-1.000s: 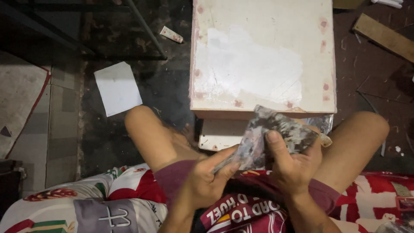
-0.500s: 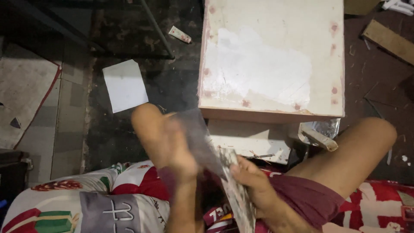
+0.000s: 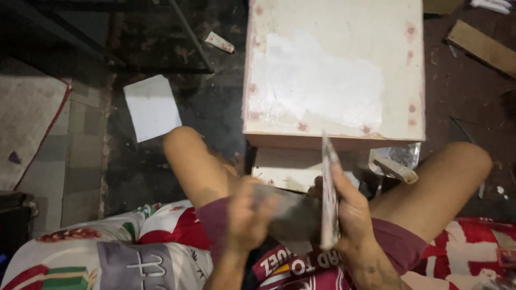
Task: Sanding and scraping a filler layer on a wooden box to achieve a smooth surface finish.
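My right hand (image 3: 353, 210) grips a thin flat piece (image 3: 328, 177), held upright and edge-on to the camera, above my lap. My left hand (image 3: 244, 215) is motion-blurred just left of it, with its fingers closed on a grey sheet (image 3: 290, 210) that reaches across to the flat piece's left face. Both hands are between my bare knees. Blur hides what the sheet is made of.
A worn white square board (image 3: 333, 70) lies on the dark floor ahead of my knees, with crumpled clear plastic (image 3: 399, 160) under its near right corner. A white paper sheet (image 3: 152, 107), a small tube (image 3: 220, 42) and a wooden plank (image 3: 481, 45) lie around. Patterned bedding (image 3: 107, 252) is under me.
The flat piece was held face-up in both hands. It has turned upright and edge-on in my right hand, while my left hand moved to its left side with the grey sheet.
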